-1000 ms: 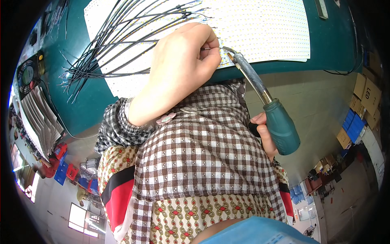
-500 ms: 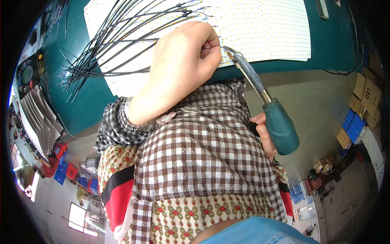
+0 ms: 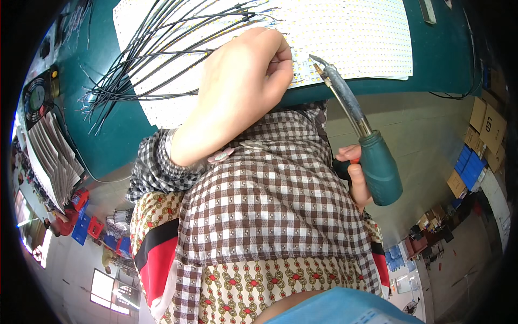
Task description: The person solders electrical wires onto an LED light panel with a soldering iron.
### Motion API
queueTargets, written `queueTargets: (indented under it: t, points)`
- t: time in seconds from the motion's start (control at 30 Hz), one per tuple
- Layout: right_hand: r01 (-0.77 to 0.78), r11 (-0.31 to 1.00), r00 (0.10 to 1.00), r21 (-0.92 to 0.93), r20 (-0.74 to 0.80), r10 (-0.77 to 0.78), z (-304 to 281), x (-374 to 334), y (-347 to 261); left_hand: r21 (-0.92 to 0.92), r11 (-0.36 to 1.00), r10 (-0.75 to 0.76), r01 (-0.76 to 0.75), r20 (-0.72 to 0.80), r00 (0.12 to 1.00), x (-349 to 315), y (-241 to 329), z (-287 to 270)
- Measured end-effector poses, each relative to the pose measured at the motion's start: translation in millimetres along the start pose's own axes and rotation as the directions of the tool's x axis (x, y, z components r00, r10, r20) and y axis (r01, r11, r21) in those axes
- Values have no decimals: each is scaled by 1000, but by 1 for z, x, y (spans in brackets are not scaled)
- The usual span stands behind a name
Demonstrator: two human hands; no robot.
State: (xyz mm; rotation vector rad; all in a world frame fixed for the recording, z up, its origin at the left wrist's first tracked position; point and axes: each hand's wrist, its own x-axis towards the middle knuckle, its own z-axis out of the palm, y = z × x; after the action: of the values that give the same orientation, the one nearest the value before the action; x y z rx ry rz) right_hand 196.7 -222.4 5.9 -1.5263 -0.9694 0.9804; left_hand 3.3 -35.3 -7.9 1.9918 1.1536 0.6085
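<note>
My left hand [image 3: 237, 86] rests over the white LED boards [image 3: 350, 43] with thumb and forefinger pinched together. Between those fingertips a thin wire end shows in part; a black cable runs in behind the hand from the left. My right hand [image 3: 357, 175], partly hidden, grips a soldering iron by its dark green handle [image 3: 381, 170]. The iron's bent tip [image 3: 315, 58] points up and left, over the boards just right of my left fingertips and apart from them. A bundle of black cables [image 3: 129, 70] fans across the left part of the boards.
The boards lie on a green work table [image 3: 102, 156]. A small fan [image 3: 36, 100] and a stack of white strips [image 3: 51, 151] sit at far left. Cardboard boxes [image 3: 492, 129] and blue bins [image 3: 468, 166] stand on the right. A checked apron [image 3: 270, 200] covers my lap.
The soldering iron's tip has moved up and right, away from my left fingertips. My right hand shifted slightly right with it. My left hand stays nearly still.
</note>
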Motion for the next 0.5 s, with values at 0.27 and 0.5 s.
queueTargets:
  t: [0.27,0.5]
  points:
    - [35,999,997,-15,-72,-36,0,4,-2,201,934,309,-296,-35,951,-19,1,-9]
    - [26,999,996,-22,-80,-27,-3,-1,-1,84,963,264,-257,-87,961,-18,-3,4]
